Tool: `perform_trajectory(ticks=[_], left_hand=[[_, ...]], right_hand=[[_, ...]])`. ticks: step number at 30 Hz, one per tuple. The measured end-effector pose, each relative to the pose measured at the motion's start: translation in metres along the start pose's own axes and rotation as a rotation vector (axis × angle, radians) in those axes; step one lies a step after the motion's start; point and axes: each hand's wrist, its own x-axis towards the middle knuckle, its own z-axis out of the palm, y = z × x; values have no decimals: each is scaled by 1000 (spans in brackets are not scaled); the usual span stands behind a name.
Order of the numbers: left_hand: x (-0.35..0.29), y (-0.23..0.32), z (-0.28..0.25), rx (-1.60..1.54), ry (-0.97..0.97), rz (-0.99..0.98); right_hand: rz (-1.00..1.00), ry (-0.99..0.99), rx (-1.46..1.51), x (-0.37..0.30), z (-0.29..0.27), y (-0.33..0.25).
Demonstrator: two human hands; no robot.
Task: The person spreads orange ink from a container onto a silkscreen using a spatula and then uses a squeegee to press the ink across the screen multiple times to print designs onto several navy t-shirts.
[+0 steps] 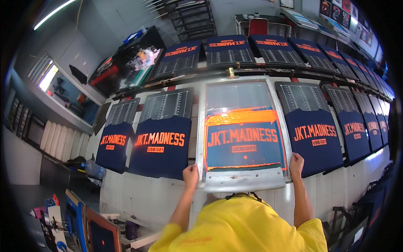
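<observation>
My left hand [190, 175] is closed around the left side of a silver screen printing frame [202, 126], near its front end. At the opposite side my right hand [297, 164] grips the same frame. A band of orange ink [241, 116] lies across the mesh, with orange lettering showing below it. Along the frame's near end rests a wide metal-handled squeegee [241, 180] with a dark green blade edge and orange ink along it. Beneath the mesh shows dark blue cloth; whether the frame touches it, I cannot tell.
Navy shirts with orange prints lie on boards beside me, one on the left [161, 147] and one on the right [312, 138]. Another row of shirt boards [231, 56] stands beyond a rail. Leaning panels [100, 222] stand low at left; a cluttered dark cabinet [134, 50] is far left.
</observation>
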Motion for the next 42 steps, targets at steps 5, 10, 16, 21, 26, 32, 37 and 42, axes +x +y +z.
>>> perform_trajectory(ticks=[5, 10, 16, 21, 26, 32, 37, 42], left_hand=[[1, 2, 1, 44, 40, 24], [3, 7, -3, 100, 46, 38], [7, 15, -7, 159, 21, 66], [4, 20, -4, 86, 31, 71], [8, 5, -7, 72, 31, 72], [9, 1, -7, -57, -17, 9], [14, 3, -18, 104, -93, 22], [18, 21, -22, 304, -168, 93]], right_hand=[[20, -11, 7, -3, 2, -8], [41, -17, -11, -3, 6, -3], [37, -23, -8, -5, 7, -5], [33, 7, 17, -6, 5, -3], [69, -14, 70, -10, 7, -17], [66, 23, 42, -10, 9, -10], [34, 17, -11, -10, 9, -17], [50, 37, -40, -11, 14, -14]])
